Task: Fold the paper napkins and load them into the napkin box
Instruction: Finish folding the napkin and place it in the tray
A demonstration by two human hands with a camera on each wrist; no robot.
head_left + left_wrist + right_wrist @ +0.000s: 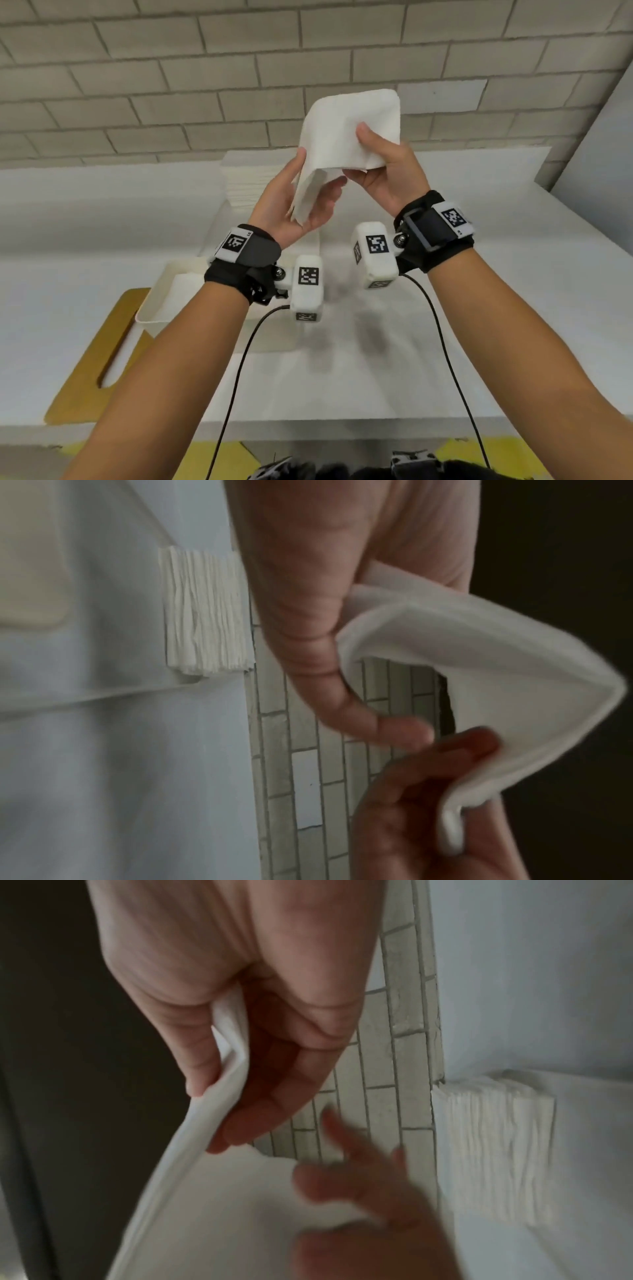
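White table (pixel 479 240) against a pale brick wall (pixel 205 68). I see one napkin (pixel 342 137) raised over it, bent partway, pinched by the left hand (pixel 294 202) and gripped by the right hand (pixel 387 171). One stack (pixel 239 185) sits at the back, and one box (pixel 150 310) rests on one board (pixel 102 342) front-left. Wrist tags (pixel 308 275) show black-and-white codes.

White napkin (pixel 346 137) half-folded, mid-air ctr; napkin stack (pixel 239 185) at back; cream box (pixel 150 294) (open top) front-L.

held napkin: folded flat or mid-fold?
Mid-fold. The napkin is bent over in the air, layers gaping, not creased flat; left hand and right hand both hold it.
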